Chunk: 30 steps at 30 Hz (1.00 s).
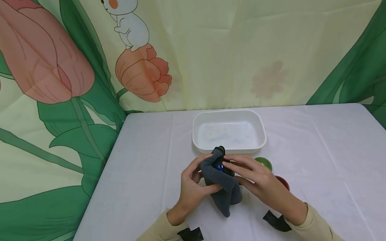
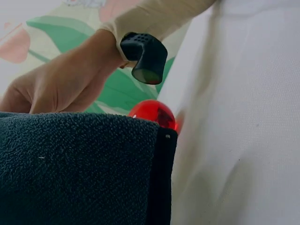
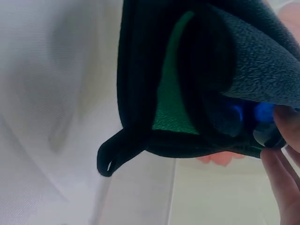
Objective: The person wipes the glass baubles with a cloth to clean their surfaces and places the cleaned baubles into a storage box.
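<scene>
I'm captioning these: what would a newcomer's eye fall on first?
Probably the huge pink tulip printed on the backdrop, at the head view's left. Next, in front of the white tray, the dark cloth between the left hand and right hand, with a shiny blue object in its folds. In the left wrist view, a bright red object shows above the cloth.

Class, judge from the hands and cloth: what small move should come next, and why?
Probably the right hand should turn the shiny blue object slightly within the grey cloth, while the left hand steadies the folds. The cloth covers only part of it, leaving a blue patch exposed, and the right hand's fingertips lie beside that patch.
</scene>
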### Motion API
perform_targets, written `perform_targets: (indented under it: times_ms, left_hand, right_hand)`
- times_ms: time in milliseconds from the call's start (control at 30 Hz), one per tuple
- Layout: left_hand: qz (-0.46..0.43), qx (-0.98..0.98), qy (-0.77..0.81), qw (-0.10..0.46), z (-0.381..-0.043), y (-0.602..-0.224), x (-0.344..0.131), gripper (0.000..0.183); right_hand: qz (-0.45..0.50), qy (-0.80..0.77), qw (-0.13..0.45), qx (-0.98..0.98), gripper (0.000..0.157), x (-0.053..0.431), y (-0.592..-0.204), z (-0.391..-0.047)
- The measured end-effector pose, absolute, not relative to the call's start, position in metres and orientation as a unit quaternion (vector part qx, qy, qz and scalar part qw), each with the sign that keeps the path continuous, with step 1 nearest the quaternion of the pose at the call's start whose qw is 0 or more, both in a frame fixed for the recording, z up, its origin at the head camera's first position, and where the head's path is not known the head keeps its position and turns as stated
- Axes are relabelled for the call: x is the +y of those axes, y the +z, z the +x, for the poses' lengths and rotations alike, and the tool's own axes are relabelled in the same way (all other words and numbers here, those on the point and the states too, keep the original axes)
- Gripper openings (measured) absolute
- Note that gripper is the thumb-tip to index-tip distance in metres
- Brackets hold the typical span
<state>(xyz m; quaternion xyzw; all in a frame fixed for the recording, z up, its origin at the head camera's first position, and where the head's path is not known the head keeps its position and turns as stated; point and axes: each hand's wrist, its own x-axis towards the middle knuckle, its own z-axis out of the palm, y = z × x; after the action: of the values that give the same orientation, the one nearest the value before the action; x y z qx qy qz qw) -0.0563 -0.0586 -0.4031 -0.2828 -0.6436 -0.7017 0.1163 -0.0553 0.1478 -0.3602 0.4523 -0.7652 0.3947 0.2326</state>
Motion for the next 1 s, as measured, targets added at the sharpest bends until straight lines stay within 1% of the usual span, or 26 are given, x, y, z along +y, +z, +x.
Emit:
perform_targets:
  times_ms: [267, 333, 433, 500, 567, 600, 667, 733, 833, 1000]
  left_hand:
    - [-0.286, -0.644, -0.702, 0.106, -0.052, -0.388, -0.058, 0.071]
    - [-0.288, -0.644, -0.701, 0.106, -0.050, -0.383, -0.057, 0.071]
    - [-0.290, -0.645, -0.699, 0.106, -0.050, -0.379, -0.057, 0.070]
    - [-0.291, -0.646, -0.698, 0.104, -0.050, -0.378, -0.057, 0.070]
    - [-0.294, -0.646, -0.697, 0.101, -0.051, -0.379, -0.057, 0.070]
    - [-0.295, -0.647, -0.696, 0.100, -0.051, -0.380, -0.057, 0.070]
    - [-0.297, -0.648, -0.694, 0.099, -0.053, -0.383, -0.058, 0.071]
    - [-0.296, -0.649, -0.693, 0.100, -0.055, -0.388, -0.059, 0.072]
    - [-0.294, -0.647, -0.696, 0.102, -0.058, -0.396, -0.060, 0.073]
    - [-0.297, -0.639, -0.702, 0.103, -0.056, -0.397, -0.060, 0.071]
  right_hand:
    - [0.435, 0.392, 0.235, -0.776, 0.043, 0.148, -0.365, -0.055]
    - [0.420, 0.402, 0.221, -0.783, 0.045, 0.149, -0.367, -0.055]
    - [0.391, 0.440, 0.178, -0.788, 0.044, 0.150, -0.370, -0.054]
    - [0.372, 0.472, 0.150, -0.785, 0.049, 0.151, -0.372, -0.054]
    - [0.358, 0.498, 0.130, -0.779, 0.061, 0.151, -0.374, -0.054]
    - [0.353, 0.506, 0.124, -0.778, 0.066, 0.151, -0.374, -0.054]
    - [0.349, 0.508, 0.125, -0.777, 0.069, 0.150, -0.375, -0.054]
    - [0.353, 0.502, 0.134, -0.778, 0.065, 0.151, -0.376, -0.055]
    - [0.373, 0.479, 0.160, -0.779, 0.050, 0.151, -0.372, -0.056]
    - [0.441, 0.446, 0.211, -0.750, 0.044, 0.149, -0.357, -0.057]
